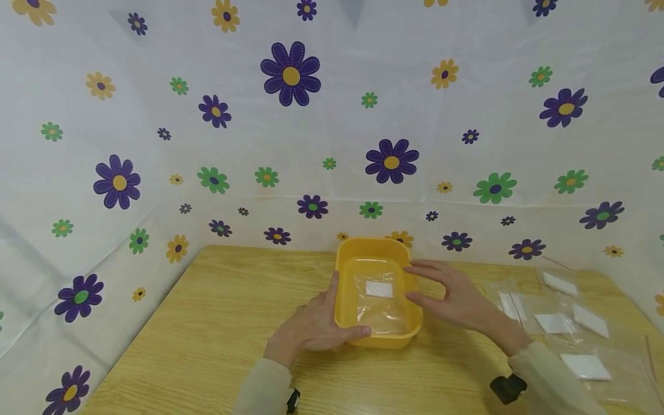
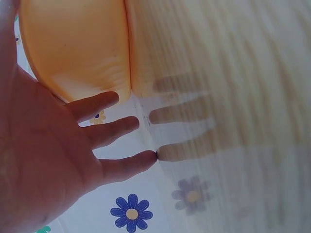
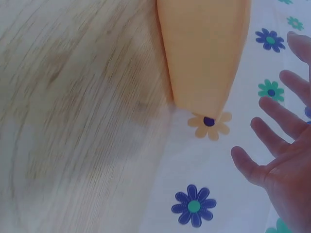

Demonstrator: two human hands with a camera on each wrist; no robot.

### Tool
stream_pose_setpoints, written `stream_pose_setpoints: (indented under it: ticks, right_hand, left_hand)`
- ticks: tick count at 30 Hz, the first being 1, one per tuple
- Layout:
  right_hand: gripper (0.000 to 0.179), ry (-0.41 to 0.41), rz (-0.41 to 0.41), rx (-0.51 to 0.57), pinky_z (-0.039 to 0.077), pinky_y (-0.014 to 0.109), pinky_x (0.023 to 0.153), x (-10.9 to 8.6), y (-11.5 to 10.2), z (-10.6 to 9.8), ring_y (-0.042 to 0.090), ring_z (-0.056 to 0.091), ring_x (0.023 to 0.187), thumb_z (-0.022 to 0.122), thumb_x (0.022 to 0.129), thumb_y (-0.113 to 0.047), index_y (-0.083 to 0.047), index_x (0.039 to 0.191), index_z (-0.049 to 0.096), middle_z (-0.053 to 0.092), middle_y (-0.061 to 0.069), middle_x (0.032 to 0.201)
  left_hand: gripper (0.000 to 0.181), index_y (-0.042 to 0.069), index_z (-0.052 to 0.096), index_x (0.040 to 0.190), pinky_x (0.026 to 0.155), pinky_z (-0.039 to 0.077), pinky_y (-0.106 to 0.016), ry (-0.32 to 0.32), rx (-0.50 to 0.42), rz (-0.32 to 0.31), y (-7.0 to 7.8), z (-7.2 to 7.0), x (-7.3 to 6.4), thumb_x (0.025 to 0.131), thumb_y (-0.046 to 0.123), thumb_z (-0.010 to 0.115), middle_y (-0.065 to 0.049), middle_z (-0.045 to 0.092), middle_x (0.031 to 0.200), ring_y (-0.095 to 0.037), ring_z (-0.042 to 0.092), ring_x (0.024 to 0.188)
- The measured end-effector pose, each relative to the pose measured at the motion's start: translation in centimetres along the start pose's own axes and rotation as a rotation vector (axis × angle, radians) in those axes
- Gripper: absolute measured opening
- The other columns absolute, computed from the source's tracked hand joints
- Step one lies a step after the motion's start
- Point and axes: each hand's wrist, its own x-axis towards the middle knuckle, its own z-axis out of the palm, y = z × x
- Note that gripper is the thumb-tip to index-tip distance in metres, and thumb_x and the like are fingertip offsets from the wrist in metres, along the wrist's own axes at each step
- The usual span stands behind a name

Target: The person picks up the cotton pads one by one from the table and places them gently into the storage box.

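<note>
Shows the right hand [image 3: 291,179] at the right edge, partly cut off, fingers spread and apart from the yellow-orange bin [image 3: 206,53] in this view. Has wood-grained tabletop [image 3: 82,97] at left, white flowered cloth [image 3: 233,194] beyond, and one yellow flower [image 3: 212,130] partly covered by the bin.

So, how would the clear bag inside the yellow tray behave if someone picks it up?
The clear bag is probably floppy, since its thin film shows creases. It seems light, with only a small white rectangle visible on or in it. Its glossy film may slide easily on the yellow tray.
</note>
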Motion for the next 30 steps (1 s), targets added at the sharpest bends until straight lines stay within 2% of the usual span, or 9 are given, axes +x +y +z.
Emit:
stream_pose_setpoints:
  ticks: [4,10,16,19,25,30]
  right_hand:
    - [0.047,0.006,0.04,-0.014,0.047,0.067,0.104,-0.7,0.5,-0.8,0.041,0.056,0.132,0.078,0.092,-0.031,-0.015,0.135,0.068,0.062,0.014,0.144]
    - [0.049,0.019,0.1,-0.034,0.045,0.071,0.102,-1.9,1.4,-2.2,0.044,0.054,0.133,0.076,0.093,-0.032,-0.015,0.138,0.065,0.061,0.015,0.145]
    - [0.05,0.06,0.115,-0.044,0.045,0.072,0.097,-3.1,3.2,-3.5,0.046,0.056,0.129,0.078,0.091,-0.028,-0.015,0.138,0.064,0.062,0.016,0.143]
    - [0.052,0.038,0.161,-0.03,0.043,0.075,0.098,-3.8,4.4,-4.1,0.049,0.053,0.132,0.076,0.093,-0.03,-0.015,0.141,0.062,0.06,0.019,0.145]
    - [0.061,-0.045,0.317,-0.042,0.04,0.076,0.099,-4.8,6.9,-5.3,0.054,0.044,0.137,0.071,0.096,-0.04,-0.011,0.148,0.054,0.052,0.025,0.151]
    - [0.061,-0.063,0.346,-0.069,0.045,0.074,0.096,-5.3,8.3,-5.8,0.057,0.046,0.134,0.069,0.098,-0.04,-0.008,0.148,0.054,0.051,0.028,0.15]
  left_hand:
    - [0.129,0.024,-0.009,0.166,0.105,0.05,-0.056,0.001,0.002,-0.004,-0.1,0.1,0.0,0.077,0.083,0.064,-0.013,0.05,0.154,-0.028,0.06,0.124]
    - [0.13,0.026,-0.012,0.165,0.101,0.052,-0.053,-0.012,-0.007,-0.014,0.0,-0.1,-0.1,0.077,0.083,0.065,-0.01,0.055,0.149,-0.02,0.061,0.106]
    - [0.13,0.028,-0.014,0.164,0.104,0.05,-0.057,-0.017,0.002,-0.016,0.0,-0.1,-0.1,0.077,0.083,0.065,-0.011,0.059,0.144,-0.022,0.064,0.109]
    - [0.131,0.027,-0.015,0.164,0.103,0.051,-0.058,-0.023,0.01,-0.025,0.0,-0.1,-0.1,0.077,0.083,0.065,-0.013,0.062,0.139,-0.022,0.065,0.104]
    - [0.133,0.026,-0.014,0.165,0.096,0.055,-0.05,-0.04,0.0,-0.037,0.1,-0.2,-0.2,0.075,0.084,0.066,-0.013,0.064,0.135,-0.018,0.063,0.097]
    - [0.133,0.026,-0.014,0.164,0.096,0.055,-0.05,-0.04,0.005,-0.039,0.2,-0.2,-0.2,0.075,0.085,0.065,-0.014,0.064,0.136,-0.019,0.063,0.097]
